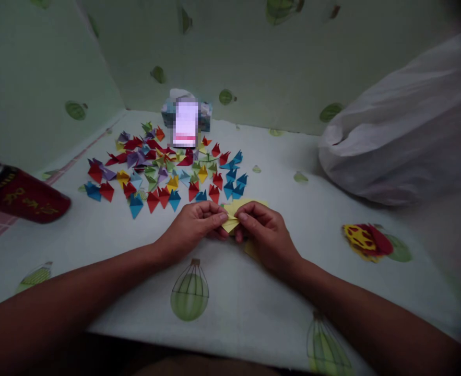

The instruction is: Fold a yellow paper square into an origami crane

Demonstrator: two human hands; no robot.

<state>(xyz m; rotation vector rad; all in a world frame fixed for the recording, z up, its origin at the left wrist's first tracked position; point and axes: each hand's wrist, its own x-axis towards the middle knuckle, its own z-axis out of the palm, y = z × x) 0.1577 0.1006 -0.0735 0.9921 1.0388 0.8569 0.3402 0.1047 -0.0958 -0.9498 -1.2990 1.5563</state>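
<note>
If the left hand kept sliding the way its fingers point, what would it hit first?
The left hand points right, at the yellow paper it already pinches; just past that, the right hand. Depth looks level, so contact seems likely.

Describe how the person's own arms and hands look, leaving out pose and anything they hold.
Both forearms are bare as far as the picture's lower edge, with no sleeves in view. The left hand and the right hand wear no gloves. No rings, watch or bracelets can be made out at the fingers or wrists, though the light is dim.
</note>
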